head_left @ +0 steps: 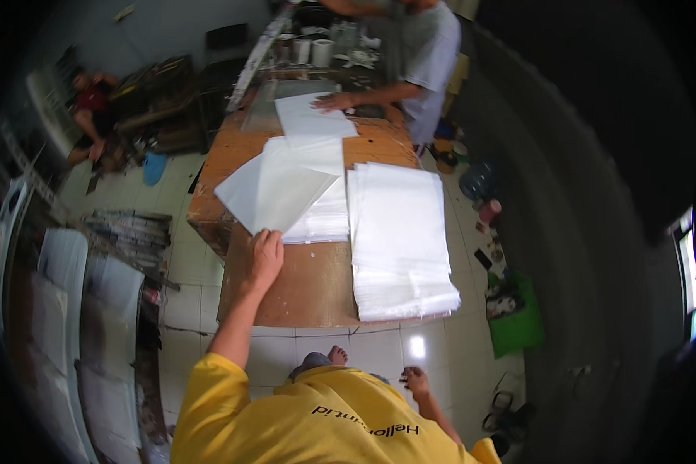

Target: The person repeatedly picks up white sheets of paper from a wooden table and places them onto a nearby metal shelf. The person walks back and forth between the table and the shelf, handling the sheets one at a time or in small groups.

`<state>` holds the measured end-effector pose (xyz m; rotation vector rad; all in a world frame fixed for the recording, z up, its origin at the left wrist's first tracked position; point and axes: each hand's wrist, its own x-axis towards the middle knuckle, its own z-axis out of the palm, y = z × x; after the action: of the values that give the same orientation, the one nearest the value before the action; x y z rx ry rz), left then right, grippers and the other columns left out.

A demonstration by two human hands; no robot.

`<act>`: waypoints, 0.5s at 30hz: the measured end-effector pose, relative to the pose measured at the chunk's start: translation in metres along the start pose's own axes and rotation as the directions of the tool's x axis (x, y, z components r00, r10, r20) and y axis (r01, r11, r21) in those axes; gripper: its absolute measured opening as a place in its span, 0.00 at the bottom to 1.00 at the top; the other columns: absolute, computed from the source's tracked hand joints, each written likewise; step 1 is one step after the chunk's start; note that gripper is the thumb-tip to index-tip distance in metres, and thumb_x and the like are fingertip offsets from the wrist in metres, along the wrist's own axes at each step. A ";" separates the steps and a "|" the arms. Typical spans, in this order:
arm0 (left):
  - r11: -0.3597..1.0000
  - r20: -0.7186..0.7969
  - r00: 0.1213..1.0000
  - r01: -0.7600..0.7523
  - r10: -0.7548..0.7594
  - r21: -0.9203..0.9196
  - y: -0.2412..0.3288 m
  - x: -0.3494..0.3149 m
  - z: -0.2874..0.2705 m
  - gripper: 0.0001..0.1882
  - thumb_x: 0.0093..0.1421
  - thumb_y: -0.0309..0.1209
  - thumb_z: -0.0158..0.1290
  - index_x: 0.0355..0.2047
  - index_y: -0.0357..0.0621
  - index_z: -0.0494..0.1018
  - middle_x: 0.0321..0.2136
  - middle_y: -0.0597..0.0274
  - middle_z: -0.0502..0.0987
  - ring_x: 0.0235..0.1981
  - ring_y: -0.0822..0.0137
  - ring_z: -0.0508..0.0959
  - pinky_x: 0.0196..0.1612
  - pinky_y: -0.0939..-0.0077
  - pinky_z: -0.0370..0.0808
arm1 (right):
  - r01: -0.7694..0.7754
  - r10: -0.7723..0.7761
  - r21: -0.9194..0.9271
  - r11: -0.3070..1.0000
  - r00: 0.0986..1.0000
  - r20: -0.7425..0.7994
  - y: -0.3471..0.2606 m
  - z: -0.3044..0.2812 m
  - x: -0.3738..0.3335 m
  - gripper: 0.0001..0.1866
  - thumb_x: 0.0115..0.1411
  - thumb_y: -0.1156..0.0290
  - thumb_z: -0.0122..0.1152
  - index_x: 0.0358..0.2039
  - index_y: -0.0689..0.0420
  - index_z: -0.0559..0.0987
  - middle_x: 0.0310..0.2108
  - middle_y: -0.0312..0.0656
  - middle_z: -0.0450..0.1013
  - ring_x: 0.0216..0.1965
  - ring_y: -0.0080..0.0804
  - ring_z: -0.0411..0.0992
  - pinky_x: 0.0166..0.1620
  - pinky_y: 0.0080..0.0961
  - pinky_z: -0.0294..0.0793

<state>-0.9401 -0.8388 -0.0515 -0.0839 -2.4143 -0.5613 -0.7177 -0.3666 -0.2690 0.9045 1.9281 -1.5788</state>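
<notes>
White sheets covered much of the brown wooden table. The person's left hand reached forward over the near part of the table and pinched the near corner of a single white sheet, the grip closed on its edge with the thumb on top. That sheet was lifted and tilted, its far side raised above a low stack of white sheets lying in the middle of the table. Just to the right of that stack, with a narrow gap between them, lay a taller pile of white sheets whose near end hung slightly over the table's front edge.

The right hand hung low beside the body, off the table and well apart from the paper; its fingers were loosely curled and held nothing.

At the far end of the table another person in a grey shirt leaned in, with a hand pressed flat on a separate white sheet. Beyond that sheet stood some white cups. To the far left a third person in a red shirt sat by the wall. A green box sat on the tiled floor to the right of the table, and pale panels lay along the left side.
</notes>
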 end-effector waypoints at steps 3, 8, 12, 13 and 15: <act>0.986 0.108 0.982 -0.148 0.156 -0.080 0.069 -0.037 -0.006 0.01 0.56 0.25 0.51 0.28 0.43 0.71 0.24 0.55 0.71 0.29 0.52 0.73 0.34 0.58 0.66 | 0.265 -0.272 0.089 0.960 0.959 0.074 -0.058 0.021 -0.046 0.20 0.64 0.60 0.52 0.52 0.56 0.68 0.41 0.40 0.73 0.35 0.28 0.75 0.34 0.25 0.70; 0.876 0.174 0.890 -0.352 0.422 -0.329 0.175 -0.122 -0.034 0.03 0.54 0.24 0.53 0.30 0.42 0.73 0.22 0.58 0.70 0.26 0.55 0.72 0.32 0.60 0.65 | 0.567 -0.609 0.303 0.766 0.791 0.061 -0.156 0.048 -0.176 0.30 0.63 0.60 0.53 0.64 0.50 0.57 0.47 0.47 0.69 0.40 0.29 0.72 0.42 0.28 0.71; 0.760 0.292 0.738 -0.437 0.609 -0.480 0.218 -0.200 -0.056 0.05 0.54 0.24 0.53 0.32 0.42 0.73 0.21 0.58 0.69 0.26 0.56 0.72 0.33 0.61 0.64 | 0.739 -0.739 0.061 0.671 0.673 -0.031 -0.131 0.055 -0.237 0.27 0.65 0.58 0.49 0.60 0.56 0.62 0.45 0.47 0.70 0.40 0.38 0.72 0.47 0.32 0.70; 0.731 0.313 0.696 -0.447 0.646 -0.515 0.227 -0.221 -0.064 0.05 0.54 0.24 0.53 0.33 0.42 0.74 0.21 0.58 0.69 0.26 0.56 0.72 0.33 0.61 0.64 | 0.739 -0.733 0.050 0.672 0.673 -0.100 -0.109 0.055 -0.241 0.24 0.64 0.60 0.49 0.57 0.58 0.65 0.44 0.48 0.71 0.40 0.39 0.72 0.47 0.33 0.70; 0.653 0.334 0.600 -0.455 0.727 -0.605 0.236 -0.267 -0.075 0.06 0.53 0.25 0.53 0.33 0.42 0.74 0.21 0.59 0.69 0.26 0.57 0.72 0.34 0.62 0.64 | 0.727 -0.707 0.016 0.686 0.672 -0.220 -0.050 0.060 -0.240 0.20 0.63 0.62 0.48 0.51 0.60 0.70 0.41 0.48 0.73 0.41 0.42 0.73 0.47 0.33 0.70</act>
<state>-0.6395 -0.6347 -0.0738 -1.4390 -2.4683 -0.8431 -0.5981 -0.4759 -0.0754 0.3149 2.5653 -2.0917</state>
